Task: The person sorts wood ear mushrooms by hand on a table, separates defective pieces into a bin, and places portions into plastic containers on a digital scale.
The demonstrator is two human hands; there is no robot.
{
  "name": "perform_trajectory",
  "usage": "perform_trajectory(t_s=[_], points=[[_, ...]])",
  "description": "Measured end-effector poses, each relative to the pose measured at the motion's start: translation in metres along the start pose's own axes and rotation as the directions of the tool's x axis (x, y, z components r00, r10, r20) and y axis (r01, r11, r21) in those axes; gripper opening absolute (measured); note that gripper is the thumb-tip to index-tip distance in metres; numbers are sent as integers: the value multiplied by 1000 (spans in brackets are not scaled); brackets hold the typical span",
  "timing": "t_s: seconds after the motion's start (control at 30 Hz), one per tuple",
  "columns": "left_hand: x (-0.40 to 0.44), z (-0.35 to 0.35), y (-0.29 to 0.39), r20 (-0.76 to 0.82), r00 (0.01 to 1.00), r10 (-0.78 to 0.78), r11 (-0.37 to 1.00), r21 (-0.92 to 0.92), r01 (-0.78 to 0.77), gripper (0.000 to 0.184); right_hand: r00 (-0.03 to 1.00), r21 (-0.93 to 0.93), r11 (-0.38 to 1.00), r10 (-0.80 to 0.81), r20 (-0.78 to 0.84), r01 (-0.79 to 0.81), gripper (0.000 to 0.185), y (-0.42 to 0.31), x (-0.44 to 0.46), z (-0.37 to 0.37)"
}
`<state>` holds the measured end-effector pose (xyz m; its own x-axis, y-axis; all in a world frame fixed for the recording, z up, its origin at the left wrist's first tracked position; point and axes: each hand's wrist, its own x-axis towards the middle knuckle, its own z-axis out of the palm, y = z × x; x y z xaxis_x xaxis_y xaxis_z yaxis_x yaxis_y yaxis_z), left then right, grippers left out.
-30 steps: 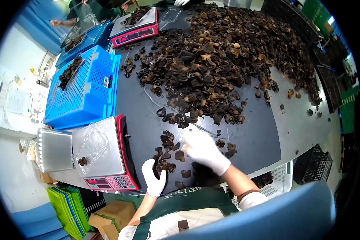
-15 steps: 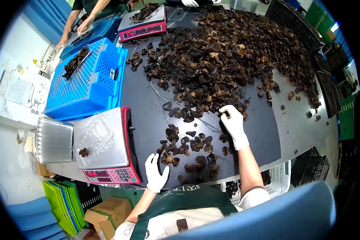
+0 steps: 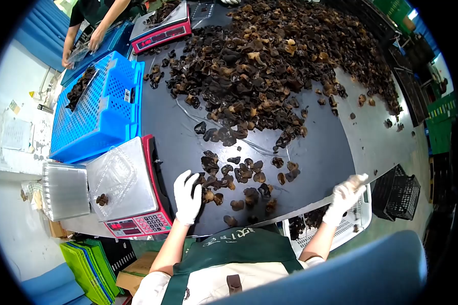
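Note:
My left hand (image 3: pixel 187 197), in a white glove, is at the left edge of a loose group of dark brown wood ear mushrooms (image 3: pixel 243 172) on the dark mat. Its fingers are apart, close beside the nearest pieces, with nothing visible in them. My right hand (image 3: pixel 345 197), also gloved, is over the right side of a white basket (image 3: pixel 365 213) at the table's near edge. Motion smears its fingers, so whether it holds anything is unclear. More dark pieces (image 3: pixel 310 218) lie inside that basket. Farther back, a large heap of wood ears (image 3: pixel 259 66) spreads across the table.
Left of my left hand stands a red scale (image 3: pixel 150 223) bearing a clear plastic tray (image 3: pixel 116 175) and one mushroom piece. Beside it are stacked clear trays (image 3: pixel 66 190) and a blue crate (image 3: pixel 94 117). A second scale (image 3: pixel 160 38) and another person's hands (image 3: pixel 96 38) are farther back.
My right hand has left the heap's near edge and swung right and toward me, over the white basket. My left hand has moved slightly up, closer to the pieces. The view has shifted.

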<state>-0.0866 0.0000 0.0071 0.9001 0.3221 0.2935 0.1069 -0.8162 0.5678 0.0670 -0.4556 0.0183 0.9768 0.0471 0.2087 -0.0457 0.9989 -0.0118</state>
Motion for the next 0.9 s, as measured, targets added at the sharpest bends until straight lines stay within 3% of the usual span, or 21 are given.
perform_trajectory(t_s=[0.1,0.13,0.17,0.23,0.27,0.3,0.4,0.43,0.53,0.57,0.7,0.87,0.9], points=[[10,14,5,126,978,168,982,65,-177,38,923,-411,834,275,-268,-368,40,83,9,19],[9,15,16,164,963,212,974,43,-222,41,902,-732,532,311,-299,-426,35,103,10,15],[7,15,27,202,945,255,964,19,-264,45,879,-907,124,328,-346,-403,32,121,10,12],[-7,16,35,325,903,281,957,-30,-287,56,848,-939,-245,417,-327,-242,32,170,7,22],[-12,12,36,362,893,266,952,49,-303,59,877,-947,-300,478,-49,111,36,189,-1,15],[-17,8,34,398,883,248,939,127,-321,63,805,-833,-325,551,218,448,40,205,-10,8],[-36,-6,20,384,923,20,950,280,-137,70,633,-651,-414,762,136,637,51,221,-29,25],[-39,-13,20,370,929,0,952,284,-113,71,632,-651,-413,764,133,637,51,218,-27,25],[-56,-25,11,259,966,-16,996,93,-8,72,752,-685,-476,638,164,552,50,196,-12,27],[-59,-29,9,255,967,-27,995,98,2,72,809,-719,-485,560,182,498,48,187,-10,28],[-78,-34,7,270,961,-53,995,-70,74,73,869,-721,-549,471,151,424,50,145,-20,36],[-81,-26,19,402,912,86,996,-15,-88,82,731,-620,-604,678,-71,500,82,142,-71,33],[-78,-22,23,427,899,101,994,-7,-108,81,695,-621,-591,712,-100,515,81,148,-82,27]])
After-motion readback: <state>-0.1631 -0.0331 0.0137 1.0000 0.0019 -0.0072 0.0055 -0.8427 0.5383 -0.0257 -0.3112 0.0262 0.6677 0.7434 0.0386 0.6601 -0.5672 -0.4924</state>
